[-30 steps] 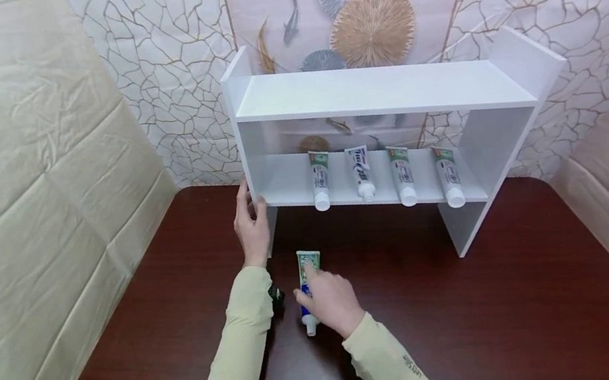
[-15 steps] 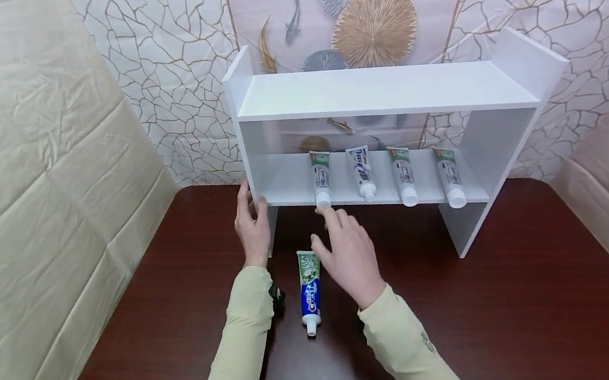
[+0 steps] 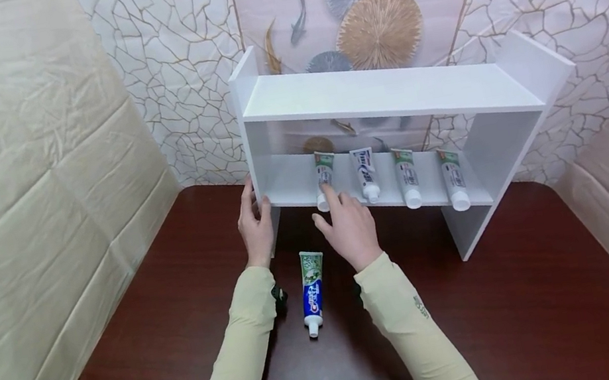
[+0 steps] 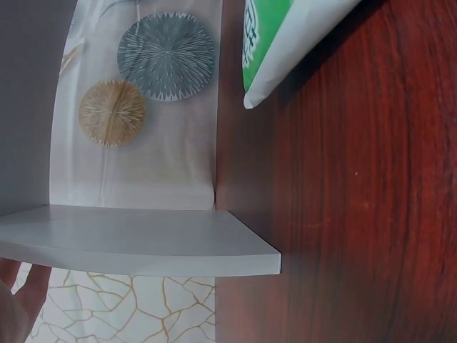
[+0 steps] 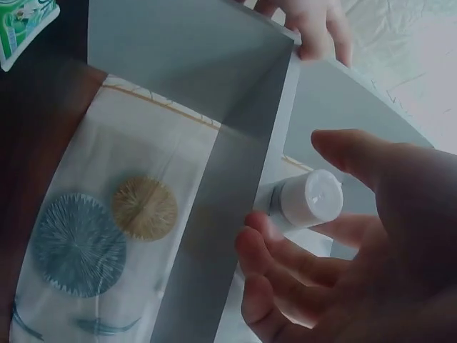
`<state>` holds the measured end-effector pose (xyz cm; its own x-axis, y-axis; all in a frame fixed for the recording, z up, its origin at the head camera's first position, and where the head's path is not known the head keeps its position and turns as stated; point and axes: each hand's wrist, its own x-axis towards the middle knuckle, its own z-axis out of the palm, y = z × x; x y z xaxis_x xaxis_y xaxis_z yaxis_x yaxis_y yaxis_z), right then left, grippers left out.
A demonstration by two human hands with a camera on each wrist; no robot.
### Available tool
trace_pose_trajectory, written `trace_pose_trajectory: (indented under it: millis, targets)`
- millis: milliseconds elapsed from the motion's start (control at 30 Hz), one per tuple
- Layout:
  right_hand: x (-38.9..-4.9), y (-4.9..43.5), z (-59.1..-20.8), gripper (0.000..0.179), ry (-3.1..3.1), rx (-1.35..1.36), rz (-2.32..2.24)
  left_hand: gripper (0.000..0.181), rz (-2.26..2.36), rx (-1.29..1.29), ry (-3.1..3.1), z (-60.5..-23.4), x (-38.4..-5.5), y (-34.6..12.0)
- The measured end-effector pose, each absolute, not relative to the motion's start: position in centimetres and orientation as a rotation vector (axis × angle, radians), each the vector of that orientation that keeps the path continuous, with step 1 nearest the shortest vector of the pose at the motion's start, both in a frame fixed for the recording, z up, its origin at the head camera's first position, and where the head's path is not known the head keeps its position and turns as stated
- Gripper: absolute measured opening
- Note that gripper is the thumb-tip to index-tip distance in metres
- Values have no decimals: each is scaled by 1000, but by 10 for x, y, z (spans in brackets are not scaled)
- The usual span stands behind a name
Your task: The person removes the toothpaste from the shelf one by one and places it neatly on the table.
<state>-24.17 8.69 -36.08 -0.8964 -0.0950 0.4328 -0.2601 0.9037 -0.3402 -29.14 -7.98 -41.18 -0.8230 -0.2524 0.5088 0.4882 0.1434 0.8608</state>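
My left hand (image 3: 256,232) grips the left side panel of a white shelf unit (image 3: 384,90), thumb on one side and fingers on the other. Close to the leftmost toothpaste tube (image 3: 324,166) on the lower shelf is my right hand (image 3: 352,230), its index finger reaching over the tube. In the right wrist view, the tube's white cap (image 5: 313,199) lies between the spread thumb and the fingers, with a gap at the thumb. A green and blue toothpaste tube (image 3: 312,291) lies on the table below, cap toward me, beside neither hand's fingertips.
Several other toothpaste tubes lie on the lower shelf, including a white-and-blue one (image 3: 365,173) and a green-and-white one (image 3: 408,176). The dark red-brown table (image 3: 542,311) carries the unit. A patterned cloth (image 3: 176,70) hangs behind it.
The right hand has left the tube on the table and risen to the leftmost tube on the shelf. The left hand stays on the side panel. The view shifts slightly.
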Motion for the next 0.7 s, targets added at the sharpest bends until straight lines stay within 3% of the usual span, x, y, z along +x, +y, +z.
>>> trace_pose_trajectory:
  millis: [133,467,700]
  targets:
    - [-243,87,-364,56,-2640,266,535,50,-1753,-227,-1865,-412,-292,-79]
    - [-249,86,-367,25,-2494,245,565,50,-1746,-227,-1857,-412,-292,-78]
    - [-251,87,-369,18,-2482,253,613,49,-1740,-206,-1858,-414,-294,-78]
